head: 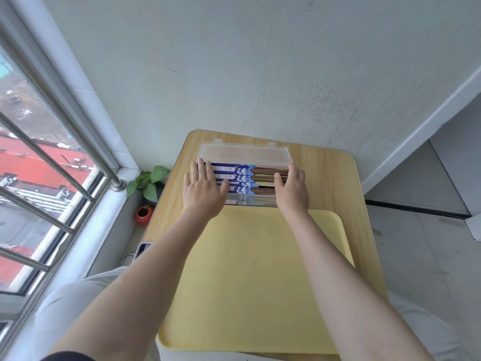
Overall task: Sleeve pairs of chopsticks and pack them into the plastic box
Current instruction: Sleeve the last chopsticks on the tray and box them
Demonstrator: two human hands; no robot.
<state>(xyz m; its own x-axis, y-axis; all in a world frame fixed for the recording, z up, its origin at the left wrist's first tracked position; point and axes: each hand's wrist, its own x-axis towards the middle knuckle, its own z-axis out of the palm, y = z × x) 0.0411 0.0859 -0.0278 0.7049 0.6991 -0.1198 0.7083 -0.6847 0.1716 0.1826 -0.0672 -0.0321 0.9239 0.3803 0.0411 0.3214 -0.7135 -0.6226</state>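
- Three sleeved pairs of chopsticks [242, 179] lie side by side in the plastic box [263, 203], blue sleeves to the left, bare wood to the right.
- Left hand [204, 190] lies flat, fingers spread, on the sleeve ends, likely levelling them.
- Right hand [292, 188] curls its fingers over the wooden ends, seemingly pushing them square.
- Box lid [244, 153] stands open behind, so closing looks next.
- Yellow tray [250, 282] lies on the table [333, 178], just before the box.

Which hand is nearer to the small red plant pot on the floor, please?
Left. The left hand lies over the box end nearest the small red plant pot; the right hand is at the far end.
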